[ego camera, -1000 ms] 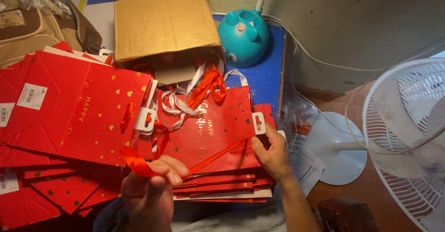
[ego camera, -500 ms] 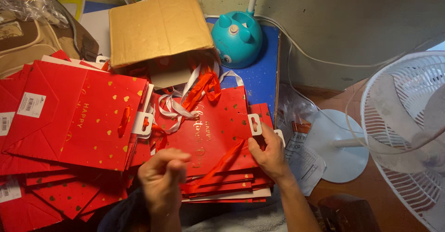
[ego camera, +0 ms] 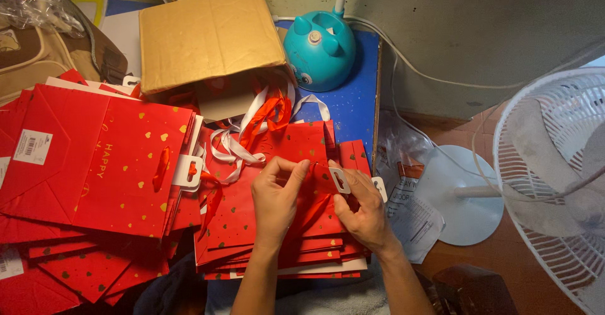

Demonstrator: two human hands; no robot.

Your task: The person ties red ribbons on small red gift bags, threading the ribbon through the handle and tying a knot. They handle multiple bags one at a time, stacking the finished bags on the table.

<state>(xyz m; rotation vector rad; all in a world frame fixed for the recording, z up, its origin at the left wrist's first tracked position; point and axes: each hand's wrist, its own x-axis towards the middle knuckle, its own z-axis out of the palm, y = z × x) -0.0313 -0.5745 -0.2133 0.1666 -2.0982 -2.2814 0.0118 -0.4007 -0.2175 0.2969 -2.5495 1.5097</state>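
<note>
Both our hands are pinched shut at the top edge of the uppermost red gift bag (ego camera: 277, 183). Our left hand (ego camera: 275, 198) has thumb and fingertips closed on the red ribbon handle (ego camera: 313, 167) near the bag's mouth. Our right hand (ego camera: 364, 213) grips the white hang tab (ego camera: 339, 179) between thumb and forefinger; the rest of that hand lies on the bag.

The bag lies flat on top of the stack (ego camera: 277, 261) right in front of us. The stack's edges are fanned, so we can't give an exact count of the bags in it.

Second pile of the same red, gold-hearted bags on our left (ego camera: 94, 164): one large bag face up on top, several more under and below it, count unclear. 2 white barcode stickers are visible there, one on the top bag (ego camera: 31, 147), one at the lower left edge (ego camera: 6, 261).

Other hang tabs: 1 on the left pile's top bag (ego camera: 188, 170), 1 peeking out beside our right hand (ego camera: 379, 188).

Behind the stacks: 1 cardboard box (ego camera: 208, 34) on its side, red and white ribbons (ego camera: 252, 126) spilling from its open end. 1 teal round gadget (ego camera: 318, 50) on the blue tabletop (ego camera: 353, 104).

Right side, on the floor: 1 white pedestal fan (ego camera: 554, 176) with round base, 1 printed plastic bag (ego camera: 409, 208) between the base and the table edge. 1 tan bag (ego camera: 38, 57) in the top left corner.
</note>
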